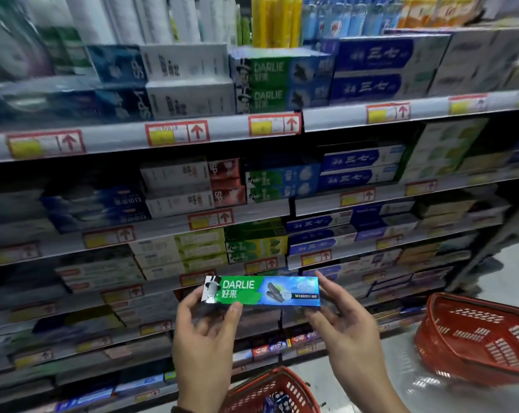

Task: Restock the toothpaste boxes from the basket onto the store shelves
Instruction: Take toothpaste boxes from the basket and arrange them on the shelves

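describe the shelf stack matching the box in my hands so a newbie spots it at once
On the highest toothpaste shelf, directly below the yellow bottles, sit two stacked green-and-blue Darlie cardboard boxes, between white boxes and dark blue ones. Their upright white lettering and dark charcoal picture set them apart.

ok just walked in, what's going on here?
A person holds a Darlie toothpaste box, not yet shelved, in front of the shelves, left hand pinching its left end, right hand its right end. Matching Darlie boxes sit higher up. A red basket sits below the hands, a second basket on the floor at right.
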The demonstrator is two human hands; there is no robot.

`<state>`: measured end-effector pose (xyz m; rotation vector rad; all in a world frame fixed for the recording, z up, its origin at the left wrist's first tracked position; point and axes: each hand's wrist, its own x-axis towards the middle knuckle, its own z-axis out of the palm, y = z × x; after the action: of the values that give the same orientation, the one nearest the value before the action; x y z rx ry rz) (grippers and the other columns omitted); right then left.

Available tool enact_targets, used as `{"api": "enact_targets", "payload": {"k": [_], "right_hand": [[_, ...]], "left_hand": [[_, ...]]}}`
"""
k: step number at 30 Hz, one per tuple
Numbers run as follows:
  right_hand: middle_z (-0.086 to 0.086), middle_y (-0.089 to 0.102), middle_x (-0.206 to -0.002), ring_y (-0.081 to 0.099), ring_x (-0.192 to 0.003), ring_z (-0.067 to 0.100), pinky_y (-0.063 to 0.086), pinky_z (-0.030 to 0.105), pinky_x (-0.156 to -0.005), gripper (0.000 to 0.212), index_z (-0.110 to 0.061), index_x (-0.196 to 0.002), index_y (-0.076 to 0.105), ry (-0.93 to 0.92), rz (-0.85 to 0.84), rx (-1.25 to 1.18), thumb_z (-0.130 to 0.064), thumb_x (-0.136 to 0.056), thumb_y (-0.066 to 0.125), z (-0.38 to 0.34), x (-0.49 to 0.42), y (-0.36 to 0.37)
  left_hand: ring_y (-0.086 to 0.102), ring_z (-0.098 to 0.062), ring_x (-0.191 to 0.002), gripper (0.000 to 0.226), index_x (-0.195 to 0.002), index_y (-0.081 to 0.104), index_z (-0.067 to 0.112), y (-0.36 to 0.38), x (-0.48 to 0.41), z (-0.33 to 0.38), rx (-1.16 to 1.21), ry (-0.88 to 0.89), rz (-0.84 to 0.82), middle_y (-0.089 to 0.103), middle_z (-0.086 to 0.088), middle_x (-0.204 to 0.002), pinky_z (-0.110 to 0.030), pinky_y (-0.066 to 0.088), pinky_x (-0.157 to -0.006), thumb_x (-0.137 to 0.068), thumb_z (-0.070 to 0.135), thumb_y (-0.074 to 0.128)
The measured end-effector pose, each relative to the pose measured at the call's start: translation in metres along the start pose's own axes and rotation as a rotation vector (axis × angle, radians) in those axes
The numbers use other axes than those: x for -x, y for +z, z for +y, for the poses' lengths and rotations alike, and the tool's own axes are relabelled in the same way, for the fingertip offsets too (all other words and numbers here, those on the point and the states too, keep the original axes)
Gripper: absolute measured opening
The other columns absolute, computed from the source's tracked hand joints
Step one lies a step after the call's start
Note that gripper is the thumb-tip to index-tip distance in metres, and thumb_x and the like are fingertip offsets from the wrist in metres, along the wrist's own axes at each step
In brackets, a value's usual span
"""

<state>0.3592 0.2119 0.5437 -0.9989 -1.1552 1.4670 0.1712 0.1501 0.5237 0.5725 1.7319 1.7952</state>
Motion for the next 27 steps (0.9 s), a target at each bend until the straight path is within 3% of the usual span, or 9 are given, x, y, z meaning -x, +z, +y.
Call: {"api": "enact_targets", "payload": {"k": [8,13,16,22,27], "right_hand": [[-0.003,0.081,-0.113,0.076,-0.108,0.015,0.060,0.021,-0.088,0.056,-0.023,-0.130,0.069,-0.120,-0.009,-0.016,0.014,-0.089,0.072,-0.048,-0.005,0.002],[0.000,0.081,-0.113,0.077,-0.107,0.018,0.062,0.028,-0.090,0.050,-0.019,-0.127,0.072,-0.196,-0.011,-0.031,0.011,-0.086,0.076,-0.066,-0.009,-0.004],[0.004,0.082,-0.108,0.078,-0.104,0.022,0.063,0.028,-0.085,0.039,-0.013,-0.117,0.076,-0.239,0.005,-0.033,0.009,-0.085,0.079,-0.074,-0.012,-0.009],[0.007,0.082,-0.100,0.079,-0.097,0.025,0.066,0.040,-0.085,0.029,-0.010,-0.105,0.077,-0.293,-0.008,0.017,0.004,-0.081,0.084,-0.093,-0.017,-0.022],[0.010,0.081,-0.100,0.079,-0.094,0.025,0.065,0.034,-0.081,0.030,-0.006,-0.105,0.075,-0.321,-0.063,-0.022,0.004,-0.078,0.086,-0.108,-0.016,-0.024]], "left_hand": [[0.078,-0.011,-0.093,0.055,-0.124,0.060,0.025,0.012,0.008,0.054,0.127,0.207,0.027,0.078,0.021,-0.099,-0.016,0.059,-0.080,-0.081,-0.001,0.083],[0.078,-0.013,-0.094,0.057,-0.121,0.061,0.030,0.023,0.017,0.081,0.173,0.272,0.062,0.079,0.017,-0.101,-0.017,0.060,-0.078,-0.077,0.001,0.085],[0.078,-0.015,-0.095,0.059,-0.123,0.060,0.025,0.028,0.026,0.095,0.191,0.312,0.059,0.079,0.016,-0.101,-0.022,0.062,-0.080,-0.077,-0.001,0.085],[0.078,-0.011,-0.090,0.061,-0.127,0.058,0.019,0.041,0.044,0.120,0.212,0.399,0.052,0.079,0.018,-0.096,-0.017,0.060,-0.075,-0.077,-0.006,0.083],[0.078,-0.011,-0.089,0.054,-0.121,0.060,0.024,0.046,0.047,0.127,0.219,0.407,0.075,0.080,0.011,-0.097,-0.016,0.060,-0.073,-0.079,0.002,0.086]]}}
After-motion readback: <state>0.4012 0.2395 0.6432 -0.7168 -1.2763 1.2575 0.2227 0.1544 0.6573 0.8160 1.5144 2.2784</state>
